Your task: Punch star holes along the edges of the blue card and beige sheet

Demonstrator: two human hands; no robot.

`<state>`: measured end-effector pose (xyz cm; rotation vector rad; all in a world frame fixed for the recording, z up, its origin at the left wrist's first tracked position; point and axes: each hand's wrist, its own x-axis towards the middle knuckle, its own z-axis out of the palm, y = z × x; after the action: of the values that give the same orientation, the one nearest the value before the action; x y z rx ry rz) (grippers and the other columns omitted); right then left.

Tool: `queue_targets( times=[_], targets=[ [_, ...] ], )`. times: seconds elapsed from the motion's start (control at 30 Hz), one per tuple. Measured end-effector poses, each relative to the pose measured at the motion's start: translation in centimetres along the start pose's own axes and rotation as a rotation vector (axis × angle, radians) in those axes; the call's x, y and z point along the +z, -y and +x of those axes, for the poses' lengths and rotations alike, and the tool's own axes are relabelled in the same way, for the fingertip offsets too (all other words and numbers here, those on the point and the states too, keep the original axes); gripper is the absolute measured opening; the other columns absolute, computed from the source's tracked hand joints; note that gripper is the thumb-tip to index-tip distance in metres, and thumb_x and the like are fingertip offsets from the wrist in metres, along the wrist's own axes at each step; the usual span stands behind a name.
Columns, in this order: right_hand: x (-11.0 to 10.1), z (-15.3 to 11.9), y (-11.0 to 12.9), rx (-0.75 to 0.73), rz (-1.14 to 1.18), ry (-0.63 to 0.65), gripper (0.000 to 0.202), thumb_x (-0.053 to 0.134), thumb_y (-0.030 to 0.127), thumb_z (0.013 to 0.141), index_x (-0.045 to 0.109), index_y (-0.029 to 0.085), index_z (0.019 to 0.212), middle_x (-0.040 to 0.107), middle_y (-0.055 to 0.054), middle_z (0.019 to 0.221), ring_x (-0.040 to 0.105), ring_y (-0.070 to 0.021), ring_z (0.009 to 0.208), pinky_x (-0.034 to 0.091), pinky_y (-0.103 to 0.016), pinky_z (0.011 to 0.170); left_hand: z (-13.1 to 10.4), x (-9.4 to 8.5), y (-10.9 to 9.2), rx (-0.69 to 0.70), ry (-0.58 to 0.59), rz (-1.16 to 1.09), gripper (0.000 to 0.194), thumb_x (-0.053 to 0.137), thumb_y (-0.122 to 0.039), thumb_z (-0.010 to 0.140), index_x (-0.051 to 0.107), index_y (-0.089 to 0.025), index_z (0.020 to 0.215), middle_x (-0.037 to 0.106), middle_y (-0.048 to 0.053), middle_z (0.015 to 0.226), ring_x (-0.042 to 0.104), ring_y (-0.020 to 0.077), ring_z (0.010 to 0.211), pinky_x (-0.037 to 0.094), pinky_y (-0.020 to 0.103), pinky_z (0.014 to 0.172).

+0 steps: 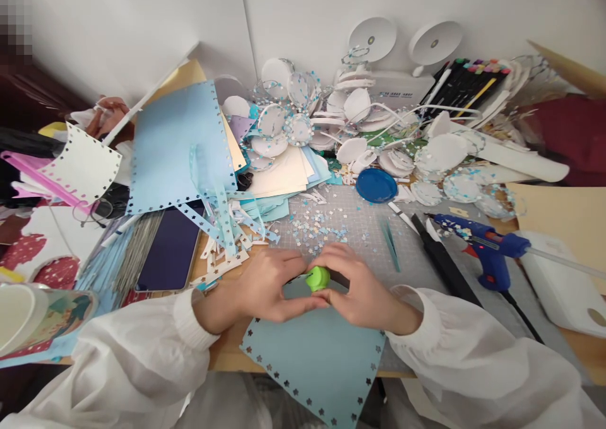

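Note:
A light blue sheet of paper (317, 347) with flower-shaped holes along its edges hangs over the table's front edge. At its far edge sits a small lime-green craft punch (318, 279). My right hand (357, 287) is closed around the punch, fingers behind it and thumb in front. My left hand (269, 287) is closed on the sheet beside the punch, its thumb reaching to the punch's front. Small punched paper flowers (322, 227) lie scattered just beyond my hands on a grey cutting mat (353, 205).
Tweezers (391, 243), a blue glue gun (490, 246) and a blue lid (376, 185) lie to the right. A phone (170, 249), punched paper strips (222, 268) and a larger blue sheet (177, 145) are at left. White discs with beaded loops (298, 129) crowd the back.

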<state>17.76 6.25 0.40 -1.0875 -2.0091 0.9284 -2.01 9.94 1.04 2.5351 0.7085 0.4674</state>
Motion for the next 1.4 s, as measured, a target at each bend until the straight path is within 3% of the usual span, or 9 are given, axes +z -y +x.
queue_targets(
  times=[0.13,0.27,0.4,0.73,0.83,0.9,1.03,1.2,1.4],
  targets=[
    [-0.2,0.1,0.2,0.019,0.034,0.006,0.013,0.065,0.018,0.079,0.056,0.02,0.089,0.053,-0.002,0.079,0.049,-0.0192,0.079,0.039,-0.034,0.077,0.2,-0.3,0.2,0.008,0.004,-0.032,0.046,0.049,-0.061,0.086,0.052,-0.017,0.076,0.053,0.0,0.067,0.051,0.0133,0.06,0.03,0.026,0.055],
    [-0.4,0.0,0.2,0.033,0.041,0.028,0.014,0.065,0.025,0.082,0.056,0.02,0.092,0.052,-0.003,0.082,0.049,-0.0197,0.082,0.039,-0.035,0.079,0.2,-0.3,0.7,0.043,0.011,-0.04,0.037,0.036,-0.045,0.097,0.053,-0.017,0.081,0.055,0.001,0.071,0.05,0.0125,0.061,0.031,0.026,0.057],
    [-0.7,-0.1,0.2,0.053,0.062,0.031,0.018,0.065,0.028,0.082,0.056,0.02,0.096,0.054,-0.004,0.085,0.049,-0.0195,0.083,0.039,-0.034,0.079,0.1,0.1,1.1,0.058,-0.071,0.055,0.036,0.034,-0.03,0.1,0.051,-0.017,0.071,0.051,0.0,0.062,0.045,0.0116,0.054,0.027,0.027,0.054],
    [-0.8,-0.3,0.0,0.046,-0.041,0.026,0.018,0.067,0.025,0.08,0.057,0.02,0.094,0.057,-0.004,0.085,0.051,-0.0205,0.083,0.037,-0.036,0.079,-0.3,0.2,1.4,0.071,-0.127,0.069,0.035,0.033,-0.026,0.099,0.048,-0.017,0.068,0.048,0.0,0.06,0.043,0.0121,0.054,0.026,0.028,0.054],
    [-0.8,-0.2,0.2,0.019,-0.078,0.011,0.017,0.067,0.022,0.079,0.056,0.02,0.093,0.057,-0.002,0.082,0.051,-0.0199,0.08,0.036,-0.037,0.079,-0.1,-0.1,1.1,0.042,-0.098,-0.003,0.034,0.034,-0.031,0.099,0.051,-0.017,0.073,0.051,0.001,0.065,0.046,0.0129,0.059,0.029,0.028,0.056],
    [-0.8,-0.2,0.2,0.006,-0.091,0.011,0.017,0.066,0.021,0.078,0.056,0.02,0.091,0.056,-0.002,0.081,0.05,-0.0193,0.079,0.035,-0.037,0.079,0.1,-0.4,0.9,0.005,-0.057,-0.069,0.033,0.043,-0.045,0.094,0.055,-0.017,0.081,0.055,0.002,0.073,0.051,0.0143,0.066,0.034,0.027,0.059],
    [-0.5,-0.3,0.1,-0.008,-0.114,0.028,0.018,0.067,0.018,0.076,0.055,0.02,0.089,0.055,-0.002,0.082,0.049,-0.0192,0.08,0.034,-0.037,0.08,0.4,-0.5,0.6,-0.035,0.003,-0.061,0.055,0.062,-0.069,0.071,0.057,-0.017,0.089,0.056,0.002,0.082,0.054,0.0165,0.074,0.037,0.027,0.062],
    [-0.2,-0.2,0.0,-0.056,-0.153,0.03,0.019,0.062,0.012,0.074,0.051,0.021,0.087,0.052,0.0,0.08,0.05,-0.0188,0.08,0.035,-0.041,0.086,0.3,-0.3,0.2,0.016,0.036,-0.003,0.043,0.053,-0.059,0.084,0.056,-0.016,0.082,0.053,0.002,0.077,0.05,0.0143,0.066,0.035,0.028,0.056],
    [-0.1,-0.2,-0.2,-0.095,-0.157,0.017,0.02,0.061,0.012,0.074,0.051,0.023,0.088,0.053,0.002,0.077,0.052,-0.0176,0.078,0.029,-0.046,0.1,0.3,-0.3,0.2,0.035,0.029,-0.028,0.042,0.055,-0.058,0.084,0.056,-0.016,0.08,0.053,0.002,0.075,0.05,0.0144,0.065,0.034,0.027,0.055]
  ],
)
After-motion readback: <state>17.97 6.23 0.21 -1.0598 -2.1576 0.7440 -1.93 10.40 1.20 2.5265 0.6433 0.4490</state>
